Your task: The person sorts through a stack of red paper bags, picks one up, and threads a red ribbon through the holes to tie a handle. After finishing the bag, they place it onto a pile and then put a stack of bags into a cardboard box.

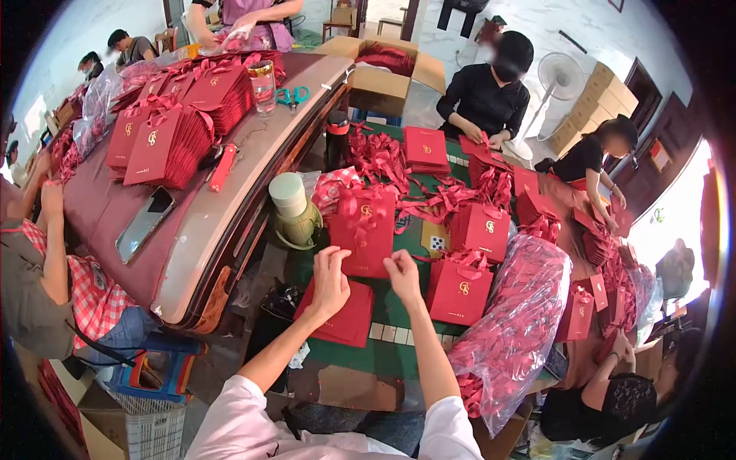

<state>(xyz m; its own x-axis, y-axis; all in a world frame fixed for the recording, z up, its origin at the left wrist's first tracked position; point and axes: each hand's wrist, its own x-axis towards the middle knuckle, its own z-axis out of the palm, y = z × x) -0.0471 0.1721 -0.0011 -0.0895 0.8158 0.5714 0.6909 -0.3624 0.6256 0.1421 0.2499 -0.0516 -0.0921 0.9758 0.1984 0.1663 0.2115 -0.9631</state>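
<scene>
A red paper gift bag [366,244] with a gold emblem and red ribbon is in front of me, above the green table. My left hand [330,285] is at its lower left corner, with fingers bent and closed on the edge. At the lower right corner, my right hand [402,276] pinches the bag between thumb and fingers. Just below and partly behind my left forearm lies a pile of flat red bags [349,314]. To the right stand more bags, a front stack [458,293] and one behind it [484,232], with ribbons on top.
A clear plastic sack [510,330] of red ribbon material lies at right. Left of the bag are a green jug [299,224] and a dark bottle [337,142]. A maroon-topped table [195,245] holds bag stacks, a phone [146,225] and scissors [293,97]. Several people work around.
</scene>
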